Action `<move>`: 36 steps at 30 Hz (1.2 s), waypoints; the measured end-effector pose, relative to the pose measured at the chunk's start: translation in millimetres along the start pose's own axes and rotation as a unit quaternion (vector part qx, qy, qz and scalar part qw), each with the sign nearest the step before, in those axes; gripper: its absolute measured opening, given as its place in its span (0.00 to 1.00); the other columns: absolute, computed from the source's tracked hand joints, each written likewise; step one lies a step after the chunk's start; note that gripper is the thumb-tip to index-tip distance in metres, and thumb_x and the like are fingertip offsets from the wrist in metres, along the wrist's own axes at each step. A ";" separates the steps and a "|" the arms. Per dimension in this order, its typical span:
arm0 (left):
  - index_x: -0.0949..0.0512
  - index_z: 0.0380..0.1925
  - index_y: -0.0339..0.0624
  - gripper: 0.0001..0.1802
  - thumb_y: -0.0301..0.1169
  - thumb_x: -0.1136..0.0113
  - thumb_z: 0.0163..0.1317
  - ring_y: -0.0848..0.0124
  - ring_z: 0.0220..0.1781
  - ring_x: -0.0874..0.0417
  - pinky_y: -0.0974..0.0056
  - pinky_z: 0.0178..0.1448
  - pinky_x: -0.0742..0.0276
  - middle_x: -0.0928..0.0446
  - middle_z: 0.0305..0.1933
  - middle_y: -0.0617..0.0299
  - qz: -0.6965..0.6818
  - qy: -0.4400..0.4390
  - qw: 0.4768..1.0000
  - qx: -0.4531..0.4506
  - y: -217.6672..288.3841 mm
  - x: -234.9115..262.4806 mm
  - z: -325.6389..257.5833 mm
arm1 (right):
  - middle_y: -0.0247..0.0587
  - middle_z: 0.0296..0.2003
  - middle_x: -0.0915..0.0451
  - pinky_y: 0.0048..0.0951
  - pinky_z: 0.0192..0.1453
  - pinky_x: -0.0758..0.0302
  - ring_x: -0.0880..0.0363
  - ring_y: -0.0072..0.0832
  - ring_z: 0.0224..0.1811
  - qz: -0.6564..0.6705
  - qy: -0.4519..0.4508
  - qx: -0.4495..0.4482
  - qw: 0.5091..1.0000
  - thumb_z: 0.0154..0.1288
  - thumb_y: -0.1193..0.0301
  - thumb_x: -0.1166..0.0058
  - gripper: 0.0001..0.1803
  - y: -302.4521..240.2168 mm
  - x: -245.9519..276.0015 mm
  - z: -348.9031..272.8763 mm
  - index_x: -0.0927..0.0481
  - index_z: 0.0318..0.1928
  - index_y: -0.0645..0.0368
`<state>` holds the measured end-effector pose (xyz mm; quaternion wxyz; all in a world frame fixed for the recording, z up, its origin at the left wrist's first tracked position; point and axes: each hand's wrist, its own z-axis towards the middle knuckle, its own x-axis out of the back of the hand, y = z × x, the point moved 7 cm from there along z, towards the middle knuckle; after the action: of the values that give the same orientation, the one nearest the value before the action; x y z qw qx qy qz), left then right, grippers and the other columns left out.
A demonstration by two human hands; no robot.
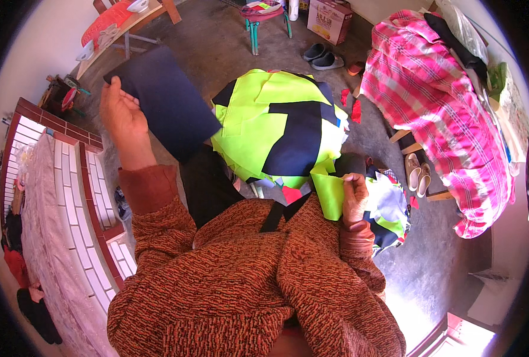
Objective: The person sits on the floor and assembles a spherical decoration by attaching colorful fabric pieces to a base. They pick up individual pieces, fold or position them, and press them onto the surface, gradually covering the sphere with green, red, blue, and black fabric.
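Observation:
My left hand (123, 112) is raised at the left, pinching the corner of a flat, dark navy fabric piece (172, 101). Lower on the right, my right hand (355, 198) has its fingers closed on a curling neon-yellow fabric piece (327, 193). In front of my lap sits a wide heap of cut fabric pieces (246, 125), neon yellow and navy, its support mostly hidden. Beside my right hand is a smaller pile of mixed scraps (389, 205) in yellow, dark and pale colours.
A pink plaid cloth (419, 95) covers furniture at the right, with pale shoes (418, 175) beside it. Dark slippers (323, 58), a cardboard box (329, 21) and a green-legged stool (254, 37) stand farther back. Red scraps (356, 111) lie on the floor. A bed (53, 196) is at the left.

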<state>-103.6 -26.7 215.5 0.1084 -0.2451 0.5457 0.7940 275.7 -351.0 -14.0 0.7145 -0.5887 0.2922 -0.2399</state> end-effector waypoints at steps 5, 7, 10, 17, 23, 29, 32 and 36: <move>0.30 0.29 0.49 0.06 0.29 0.41 0.59 0.84 0.18 0.40 0.76 0.23 0.44 0.39 0.18 0.75 0.013 -0.028 0.999 -0.040 7.4 -48.7 3.2 | 0.27 0.31 0.28 0.16 0.38 0.34 0.33 0.14 0.33 -0.031 0.007 -0.002 0.999 0.64 0.84 0.56 0.06 0.0 0.0 0.6 0.28 0.35 0.59; 0.29 0.31 0.48 0.05 0.27 0.41 0.60 0.85 0.19 0.38 0.76 0.24 0.41 0.38 0.19 0.76 0.027 -0.050 0.997 -0.046 -11.1 -73.6 -5.0 | 0.27 0.31 0.28 0.16 0.38 0.34 0.33 0.13 0.33 -0.038 0.008 0.004 0.999 0.64 0.84 0.56 0.06 -1.5 -0.6 0.7 0.28 0.35 0.59; 0.28 0.29 0.46 0.04 0.25 0.45 0.62 0.84 0.27 0.34 0.76 0.35 0.35 0.34 0.24 0.76 0.045 -0.131 0.988 -0.071 -58.1 -112.4 -42.5 | 0.27 0.31 0.28 0.16 0.37 0.34 0.33 0.13 0.32 -0.039 0.006 0.003 0.999 0.64 0.84 0.56 0.06 -4.7 -1.4 0.2 0.28 0.35 0.59; 0.27 0.42 0.44 0.13 0.32 0.42 0.57 0.60 0.51 0.26 0.57 0.55 0.35 0.25 0.45 0.58 0.352 -0.464 0.801 -0.135 -189.5 -152.2 -218.0 | 0.26 0.31 0.28 0.16 0.38 0.34 0.33 0.13 0.33 -0.042 0.000 0.006 0.999 0.65 0.82 0.54 0.06 -7.3 -3.5 -0.4 0.27 0.35 0.58; 0.31 0.52 0.47 0.27 0.40 0.39 0.52 0.58 0.68 0.39 0.45 0.68 0.51 0.34 0.62 0.58 0.421 -0.576 0.651 -0.261 -193.9 -148.5 -264.0 | 0.26 0.31 0.28 0.17 0.38 0.34 0.33 0.14 0.33 -0.074 0.000 0.006 0.997 0.65 0.83 0.55 0.06 -1.9 1.2 -0.5 0.28 0.36 0.58; 0.31 0.53 0.47 0.27 0.38 0.38 0.52 0.59 0.69 0.40 0.46 0.69 0.53 0.34 0.62 0.59 0.440 -0.578 0.630 -0.276 -190.2 -144.2 -266.5 | 0.27 0.31 0.28 0.17 0.40 0.34 0.33 0.15 0.34 -0.068 -0.016 0.027 0.997 0.65 0.83 0.55 0.06 1.7 -1.2 1.9 0.28 0.36 0.59; 0.30 0.53 0.48 0.27 0.37 0.38 0.51 0.60 0.68 0.40 0.46 0.69 0.53 0.33 0.62 0.59 0.406 -0.592 0.648 -0.253 -189.0 -142.3 -268.7 | 0.28 0.32 0.27 0.17 0.41 0.33 0.32 0.15 0.34 -0.010 0.004 -0.002 1.000 0.65 0.83 0.55 0.06 -0.1 2.6 -0.1 0.28 0.36 0.59; 0.28 0.51 0.47 0.23 0.33 0.39 0.53 0.58 0.63 0.33 0.48 0.67 0.47 0.28 0.56 0.58 0.313 -0.569 0.733 -0.204 -173.9 -136.5 -270.2 | 0.31 0.34 0.25 0.18 0.42 0.32 0.30 0.17 0.35 0.076 0.019 -0.036 0.996 0.65 0.80 0.54 0.04 4.2 11.7 4.3 0.27 0.37 0.59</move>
<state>163.0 -195.9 66.6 0.0917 0.4205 0.2528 0.8666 287.1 -355.2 -19.1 0.7036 -0.5851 0.3583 -0.1850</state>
